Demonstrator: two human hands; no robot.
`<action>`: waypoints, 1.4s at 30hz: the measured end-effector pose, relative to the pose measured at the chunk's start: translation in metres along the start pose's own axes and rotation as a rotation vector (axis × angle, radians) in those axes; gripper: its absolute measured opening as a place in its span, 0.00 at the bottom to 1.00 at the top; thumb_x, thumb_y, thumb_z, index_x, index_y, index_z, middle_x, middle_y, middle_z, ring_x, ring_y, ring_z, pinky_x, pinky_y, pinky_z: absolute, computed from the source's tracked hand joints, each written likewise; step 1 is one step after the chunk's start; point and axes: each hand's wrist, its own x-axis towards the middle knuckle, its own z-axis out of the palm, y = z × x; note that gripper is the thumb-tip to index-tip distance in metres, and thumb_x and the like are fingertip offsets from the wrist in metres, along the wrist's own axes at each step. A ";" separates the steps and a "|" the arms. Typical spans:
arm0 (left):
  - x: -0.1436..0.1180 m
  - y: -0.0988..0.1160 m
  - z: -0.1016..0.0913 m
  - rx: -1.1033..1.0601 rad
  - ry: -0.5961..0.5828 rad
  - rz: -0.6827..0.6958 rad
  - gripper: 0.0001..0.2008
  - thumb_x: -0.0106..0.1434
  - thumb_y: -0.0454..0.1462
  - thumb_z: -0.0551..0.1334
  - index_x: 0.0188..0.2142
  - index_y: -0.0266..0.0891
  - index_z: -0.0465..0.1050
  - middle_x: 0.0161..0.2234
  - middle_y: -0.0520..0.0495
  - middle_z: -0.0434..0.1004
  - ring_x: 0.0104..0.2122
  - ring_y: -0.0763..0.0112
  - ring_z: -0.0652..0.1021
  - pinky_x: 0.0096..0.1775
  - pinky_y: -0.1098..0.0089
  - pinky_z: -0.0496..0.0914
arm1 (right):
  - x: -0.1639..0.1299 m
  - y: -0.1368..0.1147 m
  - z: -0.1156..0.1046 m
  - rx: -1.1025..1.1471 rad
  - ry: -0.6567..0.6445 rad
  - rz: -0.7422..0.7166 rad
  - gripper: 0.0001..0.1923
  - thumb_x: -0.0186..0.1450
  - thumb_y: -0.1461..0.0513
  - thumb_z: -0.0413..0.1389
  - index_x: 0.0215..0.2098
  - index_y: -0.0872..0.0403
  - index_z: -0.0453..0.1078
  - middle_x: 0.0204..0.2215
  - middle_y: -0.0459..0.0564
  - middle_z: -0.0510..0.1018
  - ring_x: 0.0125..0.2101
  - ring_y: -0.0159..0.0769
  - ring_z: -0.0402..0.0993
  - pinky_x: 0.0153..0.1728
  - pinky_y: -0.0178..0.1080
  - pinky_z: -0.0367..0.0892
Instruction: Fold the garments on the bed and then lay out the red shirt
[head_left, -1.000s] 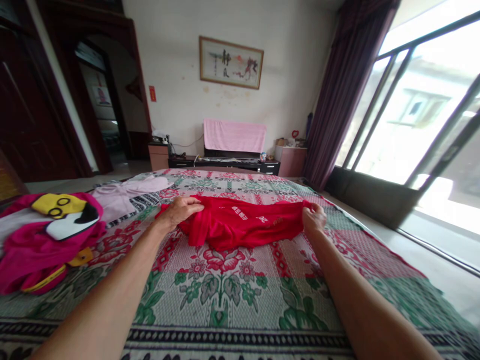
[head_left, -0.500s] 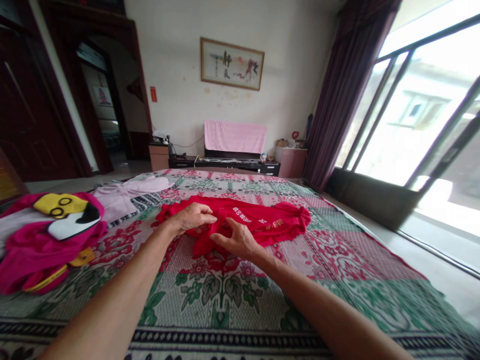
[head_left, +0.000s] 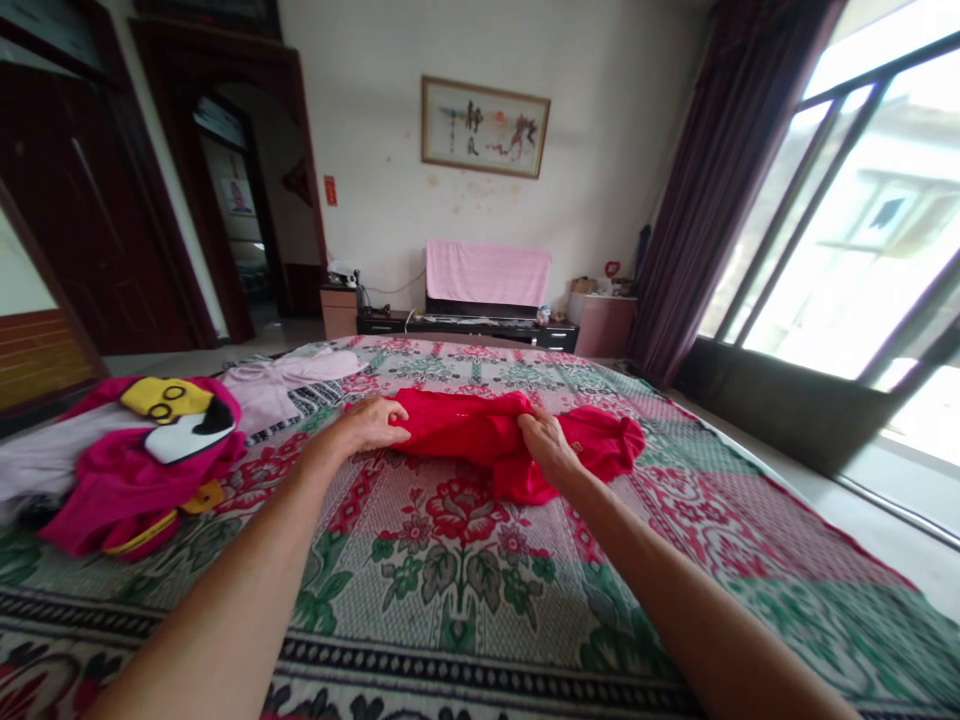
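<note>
A red shirt (head_left: 457, 425) lies across the patterned bedspread (head_left: 442, 600), its near side partly folded over so that most of the white print is covered. At its left end my left hand (head_left: 373, 424) is closed, thumb and fingers pinching the cloth. My right hand (head_left: 546, 445) grips a fold of the shirt right of its middle, fingers bent over the cloth. Bunched fabric hangs below that hand and spreads out to the right.
On the left lies a heap of bright pink clothing (head_left: 112, 480) with a yellow and white design. Behind it rests a pale pink garment (head_left: 262, 385). Beyond the bed stand a low black cabinet (head_left: 484, 328) and a screen under a pink cloth (head_left: 487, 270). A window fills the right side.
My right hand has moved right and now grips the shirt, whose near part is folded over the print. My left hand has shifted to its left end. The view has turned slightly left.
</note>
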 end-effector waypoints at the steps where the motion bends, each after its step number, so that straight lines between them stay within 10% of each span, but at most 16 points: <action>1: 0.001 -0.007 0.000 0.033 -0.013 -0.010 0.17 0.45 0.40 0.66 0.37 0.45 0.80 0.35 0.48 0.81 0.37 0.61 0.78 0.40 0.70 0.68 | 0.003 0.001 -0.007 -0.003 0.019 0.019 0.09 0.55 0.61 0.44 0.27 0.53 0.64 0.19 0.43 0.67 0.21 0.31 0.61 0.21 0.32 0.56; 18: -0.004 -0.065 0.044 -0.013 0.398 -0.172 0.21 0.54 0.30 0.57 0.47 0.42 0.76 0.50 0.46 0.77 0.51 0.63 0.74 0.55 0.69 0.64 | 0.034 0.062 -0.091 -0.190 0.709 0.154 0.21 0.56 0.61 0.42 0.39 0.57 0.73 0.31 0.53 0.76 0.31 0.39 0.67 0.31 0.37 0.62; 25: -0.004 -0.060 0.039 -0.154 0.398 -0.281 0.14 0.54 0.34 0.58 0.38 0.43 0.79 0.37 0.45 0.81 0.40 0.61 0.79 0.44 0.68 0.70 | 0.033 0.066 -0.090 -0.473 0.512 0.213 0.23 0.59 0.57 0.42 0.43 0.57 0.73 0.31 0.57 0.75 0.33 0.45 0.68 0.34 0.41 0.61; 29: 0.000 -0.057 0.033 -0.656 0.467 -0.509 0.18 0.54 0.37 0.57 0.45 0.38 0.75 0.22 0.48 0.76 0.25 0.67 0.78 0.29 0.70 0.70 | 0.030 0.059 -0.083 -0.566 0.457 0.197 0.23 0.60 0.55 0.44 0.45 0.57 0.71 0.30 0.56 0.75 0.33 0.45 0.69 0.34 0.41 0.62; 32: 0.002 -0.058 0.030 -1.007 0.546 -0.549 0.24 0.52 0.34 0.57 0.51 0.37 0.70 0.30 0.46 0.79 0.27 0.71 0.79 0.30 0.72 0.70 | 0.028 0.058 -0.078 -0.616 0.426 0.168 0.24 0.59 0.57 0.46 0.50 0.59 0.69 0.37 0.59 0.75 0.38 0.47 0.70 0.37 0.42 0.63; 37: 0.000 -0.058 0.024 -0.491 0.607 -0.402 0.20 0.51 0.36 0.59 0.45 0.40 0.76 0.42 0.44 0.79 0.41 0.64 0.78 0.43 0.68 0.70 | 0.025 0.057 -0.065 -0.724 0.450 -0.158 0.34 0.55 0.61 0.50 0.60 0.60 0.59 0.56 0.63 0.65 0.52 0.51 0.64 0.46 0.47 0.62; 42: -0.002 -0.059 0.028 -0.085 0.160 -0.085 0.12 0.50 0.40 0.62 0.34 0.44 0.80 0.37 0.50 0.81 0.40 0.65 0.77 0.45 0.71 0.68 | 0.017 0.046 -0.053 -0.830 0.068 -0.417 0.21 0.58 0.65 0.48 0.48 0.53 0.71 0.48 0.54 0.76 0.51 0.45 0.67 0.52 0.48 0.57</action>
